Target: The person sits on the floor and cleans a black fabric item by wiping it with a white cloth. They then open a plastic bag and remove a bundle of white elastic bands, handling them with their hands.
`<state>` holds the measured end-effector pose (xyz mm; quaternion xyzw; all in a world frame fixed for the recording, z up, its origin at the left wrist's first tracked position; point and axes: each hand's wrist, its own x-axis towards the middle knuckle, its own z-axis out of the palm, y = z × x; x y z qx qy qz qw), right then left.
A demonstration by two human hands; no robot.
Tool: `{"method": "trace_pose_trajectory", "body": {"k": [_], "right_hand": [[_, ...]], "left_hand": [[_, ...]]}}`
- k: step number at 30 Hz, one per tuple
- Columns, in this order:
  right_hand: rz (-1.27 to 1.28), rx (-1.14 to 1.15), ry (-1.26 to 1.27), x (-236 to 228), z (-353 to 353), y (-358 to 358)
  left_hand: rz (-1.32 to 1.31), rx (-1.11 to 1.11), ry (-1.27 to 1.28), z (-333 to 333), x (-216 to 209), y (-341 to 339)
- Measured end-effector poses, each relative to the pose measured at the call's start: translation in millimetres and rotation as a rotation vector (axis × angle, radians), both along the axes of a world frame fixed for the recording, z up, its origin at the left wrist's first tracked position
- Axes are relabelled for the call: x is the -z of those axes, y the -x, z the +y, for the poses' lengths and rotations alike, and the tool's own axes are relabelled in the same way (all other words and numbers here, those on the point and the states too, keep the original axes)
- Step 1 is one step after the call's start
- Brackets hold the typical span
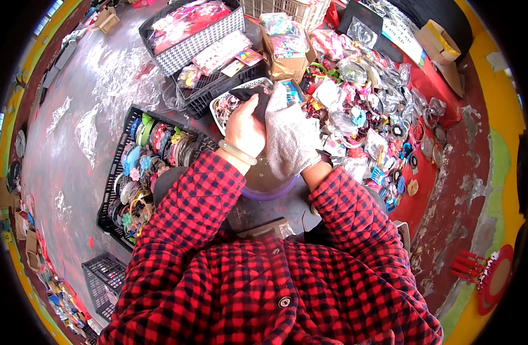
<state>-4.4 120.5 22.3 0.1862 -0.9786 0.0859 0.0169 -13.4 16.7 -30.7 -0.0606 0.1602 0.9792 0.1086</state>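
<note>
At nine o'clock we see a black crate point(116, 172) of hairbands. Centre, our gloved right hand point(290, 138) and bare left hand point(245, 131) both grasp a dark flat item point(253, 95), its long axis toward twelve o'clock, over a white basket point(229, 92).

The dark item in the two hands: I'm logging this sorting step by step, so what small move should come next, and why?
Probably lowering the dark item into the white basket just beneath. The bare left hand and the gloved right hand hold it together directly over that basket, which already contains small accessories, so a short downward release seems likeliest. What the item is cannot be told.
</note>
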Motion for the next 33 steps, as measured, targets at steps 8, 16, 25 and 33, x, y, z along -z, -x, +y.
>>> {"method": "trace_pose_trajectory", "body": {"k": [8, 16, 25, 33], "right_hand": [[0.137, -0.432, 0.338, 13.8, 36.2, 4.1], [0.113, -0.26, 0.377, 0.0, 22.2, -0.9], [0.097, -0.142, 0.495, 38.5, 31.4, 6.6], [-0.066, -0.212, 0.629, 62.1, 43.3, 15.6]], "left_hand": [[-0.046, -0.151, 0.456, -16.1, -1.0, 10.8], [-0.07, -0.038, 0.246, -8.5, 16.2, 8.4], [-0.084, 0.005, 0.275, -2.7, 12.0, 0.8], [-0.074, 0.099, 0.025, -15.9, 8.0, 9.5]]}}
